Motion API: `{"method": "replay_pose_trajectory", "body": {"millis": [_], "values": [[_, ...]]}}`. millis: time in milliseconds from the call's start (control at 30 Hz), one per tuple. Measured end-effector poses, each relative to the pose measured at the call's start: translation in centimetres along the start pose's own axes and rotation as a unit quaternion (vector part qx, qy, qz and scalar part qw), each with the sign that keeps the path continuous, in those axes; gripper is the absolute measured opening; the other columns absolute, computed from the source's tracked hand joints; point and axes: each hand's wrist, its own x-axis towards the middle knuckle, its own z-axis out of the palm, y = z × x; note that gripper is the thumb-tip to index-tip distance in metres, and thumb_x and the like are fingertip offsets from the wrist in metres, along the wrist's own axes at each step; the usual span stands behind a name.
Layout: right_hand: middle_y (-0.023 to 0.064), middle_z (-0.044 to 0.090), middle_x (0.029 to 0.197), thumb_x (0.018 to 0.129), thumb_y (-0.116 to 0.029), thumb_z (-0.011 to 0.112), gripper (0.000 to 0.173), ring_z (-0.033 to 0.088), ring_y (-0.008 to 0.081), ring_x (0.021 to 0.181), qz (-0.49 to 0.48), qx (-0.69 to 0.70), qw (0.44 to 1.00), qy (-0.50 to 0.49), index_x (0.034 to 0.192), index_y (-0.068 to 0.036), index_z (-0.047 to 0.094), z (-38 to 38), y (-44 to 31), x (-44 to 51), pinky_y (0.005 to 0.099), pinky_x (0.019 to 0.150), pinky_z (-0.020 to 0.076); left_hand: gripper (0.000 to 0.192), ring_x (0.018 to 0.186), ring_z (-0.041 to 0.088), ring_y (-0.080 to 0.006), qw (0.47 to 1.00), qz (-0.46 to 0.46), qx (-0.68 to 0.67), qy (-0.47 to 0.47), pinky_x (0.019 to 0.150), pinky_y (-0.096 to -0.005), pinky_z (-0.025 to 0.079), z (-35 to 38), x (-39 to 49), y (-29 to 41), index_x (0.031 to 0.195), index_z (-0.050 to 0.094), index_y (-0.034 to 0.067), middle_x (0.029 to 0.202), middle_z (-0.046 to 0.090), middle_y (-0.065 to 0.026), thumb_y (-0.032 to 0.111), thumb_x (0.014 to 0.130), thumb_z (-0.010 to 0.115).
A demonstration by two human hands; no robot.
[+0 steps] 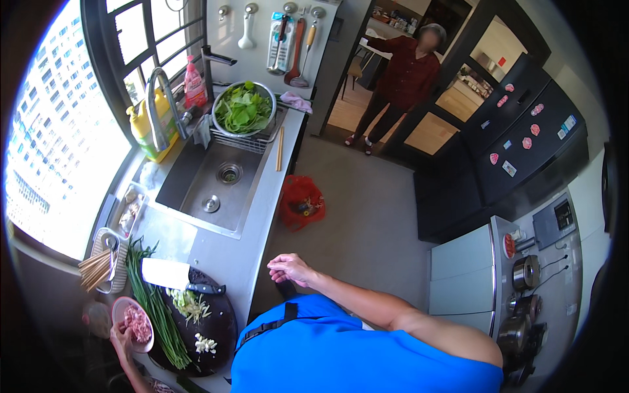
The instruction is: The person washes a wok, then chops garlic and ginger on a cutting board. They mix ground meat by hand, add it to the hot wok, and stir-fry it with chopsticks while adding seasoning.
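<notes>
My left hand (pixel 121 335) grips the rim of a bowl (pixel 115 308) of raw chopped meat (pixel 138 322), tilted beside the round dark cutting board (pixel 221 339). My right hand (pixel 290 269) hangs in front of my body, off the counter edge, holding nothing, its fingers loosely bent. On the board lie a cleaver (pixel 167 273) with a black handle, a pile of sliced pale-green vegetable (pixel 189 304) and chopped garlic (pixel 205 343). A bunch of long green garlic chives (pixel 164 319) lies along the board's left side.
A sink (pixel 196 184) lies beyond, with a steel bowl of leafy greens (pixel 244 110) on a rack. Chopsticks (pixel 280 149) rest on the counter edge. A red waste bin (pixel 301 202) stands on the floor. A person (pixel 408 73) stands in the doorway near the dark fridge (pixel 511 132).
</notes>
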Motion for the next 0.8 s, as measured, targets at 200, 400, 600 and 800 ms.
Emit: {"method": "replay_pose_trajectory", "body": {"millis": [200, 400, 600, 800], "values": [[0.0094, 0.070, 0.096, 0.103, -0.024, 0.071, 0.026, 0.071, 0.0167, 0.081, -0.006, -0.035, 0.999, -0.028, 0.115, -0.001, 0.067, 0.2, -3.6, 2.2, 0.0310, 0.071, 0.0609, 0.022, 0.074, 0.070, -0.0148, 0.998, -0.037, -0.043, 0.002, 0.064, -0.0316, 0.055, 3.3, -1.7, 10.1, 0.101, 0.073, -0.006, 0.089, 0.076, -0.0116, 0.001, 0.079, 0.071], [0.0089, 0.070, 0.097, 0.103, -0.027, 0.071, 0.030, 0.070, 0.0159, 0.080, -0.019, -0.053, 0.997, -0.050, 0.116, 0.000, 0.067, -0.5, -4.8, 4.3, 0.0318, 0.070, 0.0609, 0.026, 0.071, 0.069, -0.0150, 0.998, -0.066, 0.000, -0.022, 0.062, -0.0312, 0.055, 5.5, -0.1, 13.7, 0.103, 0.072, -0.006, 0.089, 0.075, -0.0110, 0.003, 0.079, 0.073], [0.0099, 0.070, 0.098, 0.103, -0.026, 0.070, 0.028, 0.071, 0.0167, 0.081, 0.007, -0.047, 0.998, -0.030, 0.117, -0.001, 0.067, -1.7, -4.6, 4.7, 0.0311, 0.071, 0.0612, 0.029, 0.068, 0.068, -0.0152, 0.994, -0.094, 0.016, -0.060, 0.060, -0.0308, 0.054, 3.6, 0.1, 11.2, 0.105, 0.071, -0.006, 0.089, 0.075, -0.0105, 0.005, 0.078, 0.075], [0.0094, 0.070, 0.097, 0.105, -0.022, 0.069, 0.022, 0.071, 0.0161, 0.084, 0.027, -0.043, 0.999, -0.018, 0.115, -0.002, 0.067, -1.5, -5.5, 3.5, 0.0298, 0.073, 0.0615, 0.033, 0.066, 0.068, -0.0154, 0.983, -0.132, 0.022, -0.122, 0.059, -0.0305, 0.054, 0.0, 0.3, 6.5, 0.107, 0.069, -0.006, 0.089, 0.074, -0.0099, 0.007, 0.077, 0.077]]}}
